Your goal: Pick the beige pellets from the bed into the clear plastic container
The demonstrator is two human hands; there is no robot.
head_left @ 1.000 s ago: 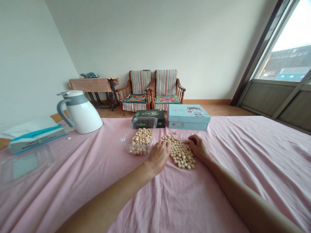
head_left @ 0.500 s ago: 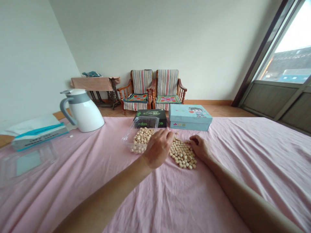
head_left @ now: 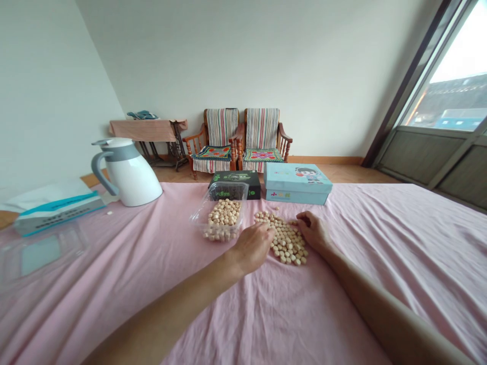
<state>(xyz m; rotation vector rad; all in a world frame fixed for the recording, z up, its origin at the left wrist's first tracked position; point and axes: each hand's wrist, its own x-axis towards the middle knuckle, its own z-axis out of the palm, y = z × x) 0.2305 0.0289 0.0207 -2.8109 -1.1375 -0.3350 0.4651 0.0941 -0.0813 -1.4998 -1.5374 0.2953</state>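
Moves left hand (head_left: 254,248) lower than half a second ago, bunched, and keeps right hand (head_left: 313,231) curled; cannot tell if pinching anything. Has many round pieces (head_left: 287,236) still loose between hands, many already in clear tray (head_left: 201,214) beyond left hand.

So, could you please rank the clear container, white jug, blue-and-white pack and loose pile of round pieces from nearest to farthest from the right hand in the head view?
1. Loose pile of round pieces: just left of the right hand.
2. Clear container: left of the pile.
3. White jug: farther left.
4. Blue-and-white pack: far left.
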